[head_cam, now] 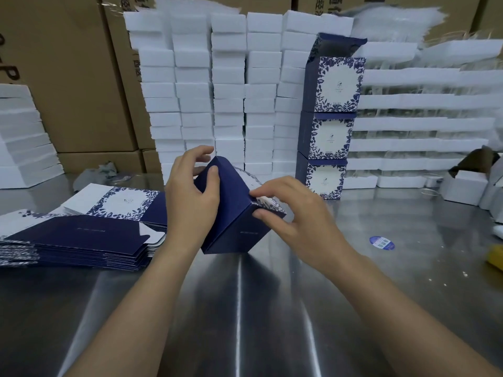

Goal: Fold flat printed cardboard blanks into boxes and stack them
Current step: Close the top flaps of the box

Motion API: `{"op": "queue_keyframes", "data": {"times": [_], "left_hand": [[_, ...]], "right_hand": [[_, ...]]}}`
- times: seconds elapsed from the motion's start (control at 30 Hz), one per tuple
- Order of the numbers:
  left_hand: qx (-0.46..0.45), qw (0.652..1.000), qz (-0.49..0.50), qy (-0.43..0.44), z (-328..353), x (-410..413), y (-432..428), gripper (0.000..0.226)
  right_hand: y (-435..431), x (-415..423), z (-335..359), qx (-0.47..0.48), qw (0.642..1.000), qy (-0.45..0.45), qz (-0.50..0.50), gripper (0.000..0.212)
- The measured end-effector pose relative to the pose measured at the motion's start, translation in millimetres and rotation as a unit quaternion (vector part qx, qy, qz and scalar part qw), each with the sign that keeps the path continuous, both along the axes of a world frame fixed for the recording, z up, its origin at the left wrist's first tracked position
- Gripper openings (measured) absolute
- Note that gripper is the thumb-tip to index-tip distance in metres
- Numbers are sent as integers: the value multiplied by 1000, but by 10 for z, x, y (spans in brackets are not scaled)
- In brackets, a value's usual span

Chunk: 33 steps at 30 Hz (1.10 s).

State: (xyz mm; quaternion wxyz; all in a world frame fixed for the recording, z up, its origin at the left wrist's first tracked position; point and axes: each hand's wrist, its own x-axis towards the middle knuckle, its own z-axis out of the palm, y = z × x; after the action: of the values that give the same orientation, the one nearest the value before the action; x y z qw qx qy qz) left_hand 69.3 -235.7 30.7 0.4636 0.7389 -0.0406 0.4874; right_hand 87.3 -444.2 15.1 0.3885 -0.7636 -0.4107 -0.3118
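Observation:
A navy blue box (236, 227) with a white floral face stands tilted on one corner on the steel table (245, 308) at centre. My left hand (190, 197) grips its left side, thumb pressing on the navy end flap. My right hand (294, 213) pinches the box's upper right edge between thumb and fingers. A pile of flat blanks (81, 235), navy and floral, lies to the left. Three folded boxes (329, 115) stand stacked behind on the right, the top one with its lid open.
Tall columns of white foam blocks (217, 91) line the back, with brown cartons (68, 77) behind. More foam sheets (422, 110) stack at right. A blue round sticker (382, 242) and a yellow item (496, 258) lie on the table's right side.

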Motion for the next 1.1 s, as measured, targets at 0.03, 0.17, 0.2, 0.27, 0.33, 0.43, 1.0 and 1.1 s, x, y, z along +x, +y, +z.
{"op": "queue_keyframes", "data": {"times": [0.03,0.17,0.2,0.27,0.33,0.43,1.0,1.1], "left_hand": [[-13,1000,-12,2,10,2,3,26],[-34,997,-64,7,42,-16,-19,24],[-36,996,-75,9,56,-23,-31,26],[-37,994,-99,11,89,-36,-54,31],[-39,990,-135,12,122,-52,-89,33],[-32,980,-198,14,166,-85,-164,30],[304,928,-47,208,-573,151,-266,41],[354,885,-79,292,-777,241,-287,49]], "right_hand": [[21,-15,-9,-1,1000,-7,2,22],[130,-77,-69,-7,998,-55,-16,19],[150,-93,-74,-12,997,-70,-21,20],[177,-121,-74,-22,994,-100,-22,25],[194,-142,-72,-33,993,-114,-21,40],[196,-182,-73,-56,996,-70,-29,72],[-308,519,-517,77,963,204,-159,92],[-302,583,-584,63,963,212,-157,112]]}}
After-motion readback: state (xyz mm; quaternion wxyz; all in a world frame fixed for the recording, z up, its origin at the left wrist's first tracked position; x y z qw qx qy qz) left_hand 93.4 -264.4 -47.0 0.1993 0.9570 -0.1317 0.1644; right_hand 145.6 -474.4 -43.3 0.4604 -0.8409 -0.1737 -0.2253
